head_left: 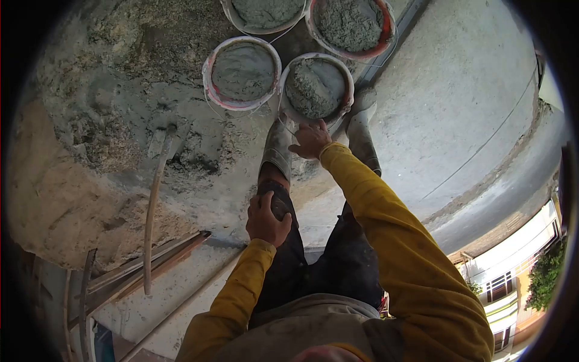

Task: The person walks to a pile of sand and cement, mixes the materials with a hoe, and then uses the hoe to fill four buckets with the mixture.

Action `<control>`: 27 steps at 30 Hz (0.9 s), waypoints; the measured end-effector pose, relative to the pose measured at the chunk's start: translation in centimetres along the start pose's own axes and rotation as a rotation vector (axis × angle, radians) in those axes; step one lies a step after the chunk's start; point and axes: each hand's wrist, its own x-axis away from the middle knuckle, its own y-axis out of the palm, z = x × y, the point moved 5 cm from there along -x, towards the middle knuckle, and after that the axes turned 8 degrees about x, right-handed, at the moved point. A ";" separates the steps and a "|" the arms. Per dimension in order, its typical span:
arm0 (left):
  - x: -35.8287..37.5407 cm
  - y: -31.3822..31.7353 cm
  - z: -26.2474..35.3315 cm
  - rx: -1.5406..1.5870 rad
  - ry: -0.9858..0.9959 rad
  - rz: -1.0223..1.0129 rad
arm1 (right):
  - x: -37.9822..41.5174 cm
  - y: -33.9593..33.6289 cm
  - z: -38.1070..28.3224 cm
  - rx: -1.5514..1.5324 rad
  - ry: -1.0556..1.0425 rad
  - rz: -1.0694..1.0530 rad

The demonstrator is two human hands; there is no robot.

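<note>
My left hand [267, 221] rests on my left knee, over the dark trouser leg, with thumb and fingers apart. My right hand [312, 140] is reached down to the near side of a bucket [350, 99] that stands between my boots. Its thumb is spread away from the fingers, and the fingertips are close to the rim and the thin wire handle [283, 117]. Whether they touch the wire is hard to see. Wet grey mortar [310, 90] fills this bucket, heaped on its left side.
Another mortar-filled bucket [208, 81] stands directly left, and two more [391, 30] [226, 7] stand behind. A long wooden tool handle [154, 208] rises from the wet mortar patch [114, 127]. Boards [145, 265] lie lower left. A pale concrete surface [446, 102] extends right.
</note>
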 end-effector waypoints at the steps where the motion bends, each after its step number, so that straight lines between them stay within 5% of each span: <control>1: -0.5 -0.4 0.7 0.007 0.014 0.023 | 0.3 -1.1 0.2 -0.181 -0.027 -0.060; 4: -0.8 -0.9 1.5 -0.011 -0.046 -0.005 | 2.0 -5.6 3.5 -0.485 -0.062 0.101; 8: -1.3 -1.7 2.4 -0.021 -0.043 -0.004 | 2.2 -8.2 3.4 -0.393 0.084 0.201; 12: -1.9 -2.2 2.9 -0.010 -0.085 -0.043 | 4.8 -7.9 3.6 -0.467 0.153 0.392; 21: -2.0 -1.5 2.7 -0.019 -0.060 -0.032 | 6.2 -6.1 5.1 -0.870 0.385 0.429; 27: -1.8 -1.5 2.6 0.016 -0.101 -0.043 | 9.1 -4.0 8.2 -1.026 0.363 0.563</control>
